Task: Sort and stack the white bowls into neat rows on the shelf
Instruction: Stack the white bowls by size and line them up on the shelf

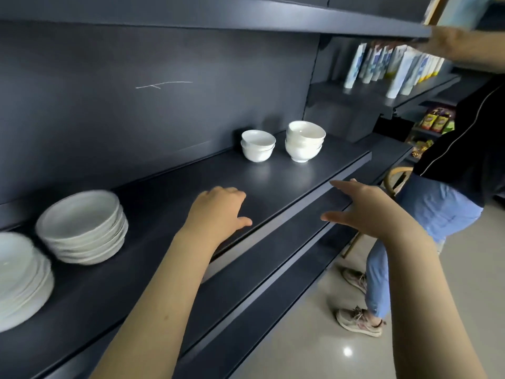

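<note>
Two short stacks of small white bowls stand at the far end of the dark shelf (pixel 273 184): a lower stack (pixel 258 145) on the left and a taller stack (pixel 304 141) to its right. Nearer me on the left sit a stack of wide shallow white bowls (pixel 82 227) and, at the frame's edge, a stack of white plates (pixel 20 280). My left hand (pixel 218 212) hovers over the shelf's middle, fingers loosely bent, holding nothing. My right hand (pixel 363 206) is held out past the shelf's front edge, fingers spread, empty. Both hands are well short of the small bowls.
Another person (pixel 451 187) in a dark top and jeans stands close on the right, reaching up to the top shelf. Boxes (pixel 393 67) line a shelf beyond. A lower dark shelf (pixel 259 291) juts out under mine. A wooden chair (pixel 393 181) stands behind the person.
</note>
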Action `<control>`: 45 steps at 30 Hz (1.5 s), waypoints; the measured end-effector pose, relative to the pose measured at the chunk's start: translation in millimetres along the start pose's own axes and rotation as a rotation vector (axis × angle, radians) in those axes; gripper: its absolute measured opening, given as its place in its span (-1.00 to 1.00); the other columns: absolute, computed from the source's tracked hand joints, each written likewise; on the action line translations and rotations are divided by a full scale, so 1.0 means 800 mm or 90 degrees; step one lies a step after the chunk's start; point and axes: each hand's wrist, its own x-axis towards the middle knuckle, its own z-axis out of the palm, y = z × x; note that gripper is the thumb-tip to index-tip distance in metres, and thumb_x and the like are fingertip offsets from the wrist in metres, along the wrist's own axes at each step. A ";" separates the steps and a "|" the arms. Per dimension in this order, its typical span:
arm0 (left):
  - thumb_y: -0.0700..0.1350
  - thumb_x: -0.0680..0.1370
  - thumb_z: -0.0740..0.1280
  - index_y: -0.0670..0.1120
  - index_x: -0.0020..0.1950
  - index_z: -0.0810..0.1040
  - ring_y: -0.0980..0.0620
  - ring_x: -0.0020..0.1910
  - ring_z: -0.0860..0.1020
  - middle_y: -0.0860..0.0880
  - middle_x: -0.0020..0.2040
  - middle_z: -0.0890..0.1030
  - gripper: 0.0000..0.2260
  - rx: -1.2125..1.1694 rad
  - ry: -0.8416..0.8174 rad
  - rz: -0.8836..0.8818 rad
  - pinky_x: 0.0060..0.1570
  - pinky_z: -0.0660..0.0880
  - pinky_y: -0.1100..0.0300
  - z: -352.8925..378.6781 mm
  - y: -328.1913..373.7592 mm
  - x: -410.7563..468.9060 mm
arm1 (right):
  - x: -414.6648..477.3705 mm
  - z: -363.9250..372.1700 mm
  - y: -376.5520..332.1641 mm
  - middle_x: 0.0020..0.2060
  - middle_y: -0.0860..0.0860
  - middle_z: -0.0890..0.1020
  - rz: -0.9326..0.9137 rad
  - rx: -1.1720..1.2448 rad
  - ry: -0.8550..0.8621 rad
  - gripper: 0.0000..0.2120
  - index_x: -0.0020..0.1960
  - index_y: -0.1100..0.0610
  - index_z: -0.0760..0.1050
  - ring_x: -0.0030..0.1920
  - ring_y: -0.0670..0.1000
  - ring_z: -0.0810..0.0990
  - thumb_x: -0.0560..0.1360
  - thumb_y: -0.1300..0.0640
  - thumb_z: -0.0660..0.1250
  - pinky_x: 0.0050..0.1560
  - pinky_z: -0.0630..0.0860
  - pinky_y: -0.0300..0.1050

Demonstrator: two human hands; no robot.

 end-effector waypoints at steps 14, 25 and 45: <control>0.15 0.54 0.35 -0.04 0.58 0.10 -0.02 0.51 0.19 0.03 0.57 0.17 -0.28 -0.178 -0.111 -0.036 0.41 0.27 0.02 0.088 0.082 0.282 | 0.264 -0.001 0.136 0.52 0.03 0.25 -0.014 0.105 0.011 -0.14 0.58 0.01 0.07 0.49 0.07 0.25 0.43 -0.12 0.44 0.40 0.26 -0.06; 0.01 0.36 0.56 0.06 0.58 0.03 0.18 0.42 0.30 0.14 0.47 0.32 -0.05 -0.668 0.098 -0.239 0.37 0.27 0.23 0.148 0.131 0.436 | 0.463 0.015 0.183 0.44 -0.18 0.37 -0.204 0.482 -0.155 -0.04 0.55 -0.13 0.11 0.44 -0.09 0.34 0.29 -0.21 0.52 0.44 0.33 0.06; -0.11 0.26 0.63 0.05 0.46 0.33 0.15 0.26 0.53 0.13 0.28 0.56 -0.17 -0.750 0.323 -0.430 0.28 0.49 0.04 0.151 0.144 0.316 | 0.436 0.046 0.132 0.20 -0.20 0.61 -0.417 0.732 -0.357 -0.31 0.35 -0.09 0.41 0.24 -0.18 0.54 0.26 0.16 0.51 0.10 0.50 -0.35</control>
